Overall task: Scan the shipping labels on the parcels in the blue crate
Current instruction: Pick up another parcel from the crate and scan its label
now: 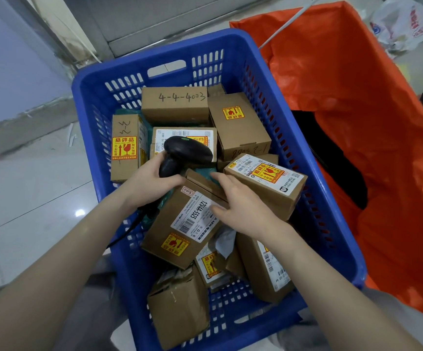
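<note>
A blue crate holds several brown cardboard parcels with white shipping labels and yellow fragile stickers. My left hand grips a black barcode scanner by its handle, head pointing right over the parcels. My right hand rests flat on the upper part of a tilted parcel, whose white label faces up. To the right lies another labelled parcel. At the back sits a box marked 4-4-4003.
An orange plastic bag stands open right of the crate, dark inside. A white printed bag lies on the floor at the top right. Pale tiled floor stretches left. The scanner's black cable runs out over the crate's left wall.
</note>
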The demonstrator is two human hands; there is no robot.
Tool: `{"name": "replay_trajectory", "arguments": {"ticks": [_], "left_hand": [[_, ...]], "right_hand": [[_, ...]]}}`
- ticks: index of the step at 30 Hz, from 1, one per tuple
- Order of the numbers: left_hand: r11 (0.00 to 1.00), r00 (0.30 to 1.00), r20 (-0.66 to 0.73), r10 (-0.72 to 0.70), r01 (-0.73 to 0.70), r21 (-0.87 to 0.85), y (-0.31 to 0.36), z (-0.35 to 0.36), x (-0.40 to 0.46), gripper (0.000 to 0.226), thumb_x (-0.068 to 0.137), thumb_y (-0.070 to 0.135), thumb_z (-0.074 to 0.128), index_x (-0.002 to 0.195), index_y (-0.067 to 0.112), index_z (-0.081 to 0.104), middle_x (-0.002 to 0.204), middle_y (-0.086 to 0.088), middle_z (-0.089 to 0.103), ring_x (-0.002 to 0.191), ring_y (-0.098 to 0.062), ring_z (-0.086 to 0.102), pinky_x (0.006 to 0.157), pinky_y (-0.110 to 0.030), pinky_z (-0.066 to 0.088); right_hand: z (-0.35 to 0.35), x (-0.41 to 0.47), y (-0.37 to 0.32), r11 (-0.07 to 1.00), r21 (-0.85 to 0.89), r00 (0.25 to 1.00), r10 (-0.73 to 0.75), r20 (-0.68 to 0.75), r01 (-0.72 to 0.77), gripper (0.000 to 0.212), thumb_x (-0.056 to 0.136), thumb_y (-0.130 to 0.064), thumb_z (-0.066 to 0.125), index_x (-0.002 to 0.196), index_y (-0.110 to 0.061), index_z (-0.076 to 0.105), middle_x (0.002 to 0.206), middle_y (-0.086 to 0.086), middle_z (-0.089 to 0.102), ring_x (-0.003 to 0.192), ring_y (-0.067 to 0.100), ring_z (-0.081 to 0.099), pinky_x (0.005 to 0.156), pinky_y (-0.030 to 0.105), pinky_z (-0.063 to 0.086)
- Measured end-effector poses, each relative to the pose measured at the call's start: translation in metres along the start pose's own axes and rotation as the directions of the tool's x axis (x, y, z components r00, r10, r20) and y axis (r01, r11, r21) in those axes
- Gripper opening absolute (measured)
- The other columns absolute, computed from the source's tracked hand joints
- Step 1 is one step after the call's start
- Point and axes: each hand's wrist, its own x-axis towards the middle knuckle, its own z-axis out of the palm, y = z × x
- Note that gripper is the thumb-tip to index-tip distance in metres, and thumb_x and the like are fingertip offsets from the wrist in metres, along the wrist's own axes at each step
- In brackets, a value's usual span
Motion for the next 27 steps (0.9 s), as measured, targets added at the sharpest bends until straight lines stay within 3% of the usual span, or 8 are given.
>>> {"name": "replay_trajectory", "arguments": {"ticks": [4,15,21,27], "left_hand": [[1.000,1.000,-0.015,-0.014,0.014,0.005,-0.008,-0.003,0.002,0.042,0.086,0.015,0.064,0.123,0.025,0.046,0.101,0.010,0.056,0.093,-0.004,0.053,0.078,-0.023,0.042],[1.000,1.000,0.027,0.014,-0.015,0.011,-0.007,0.001,0.004,0.040,0.085,0.015,0.065,0.118,0.026,0.046,0.102,0.009,0.060,0.095,-0.004,0.056,0.072,-0.017,0.042],[0.999,1.000,0.028,0.003,-0.002,-0.054,-0.008,0.000,0.005,0.044,0.085,0.016,0.066,0.124,0.022,0.048,0.115,-0.002,0.062,0.102,-0.017,0.064,0.084,-0.032,0.055],[0.997,1.000,0.013,0.027,-0.026,-0.075,-0.002,-0.003,0.005,0.048,0.086,0.013,0.065,0.130,0.020,0.046,0.121,-0.004,0.060,0.102,-0.016,0.064,0.082,-0.032,0.058]], "right_hand": [[0.007,0.002,0.001,1.000,-0.014,0.998,0.022,0.057,-0.021,0.073,0.090,-0.024,0.061,0.151,-0.020,0.021,0.148,0.003,0.039,0.133,0.018,0.041,0.107,0.034,0.040],[0.017,0.007,0.006,0.995,-0.100,0.999,0.024,0.030,-0.021,0.065,0.094,-0.037,0.052,0.149,-0.021,0.023,0.136,0.004,0.052,0.119,0.022,0.039,0.097,0.039,0.042],[0.015,0.008,0.005,0.993,-0.111,0.999,0.043,0.016,-0.041,0.060,0.091,-0.037,0.056,0.142,-0.018,0.032,0.129,0.006,0.051,0.119,0.022,0.040,0.099,0.038,0.041],[0.008,0.008,0.002,0.997,0.006,0.993,0.072,0.092,-0.073,0.056,0.088,-0.044,0.060,0.134,-0.015,0.044,0.115,0.005,0.045,0.107,0.021,0.051,0.088,0.036,0.049]]}}
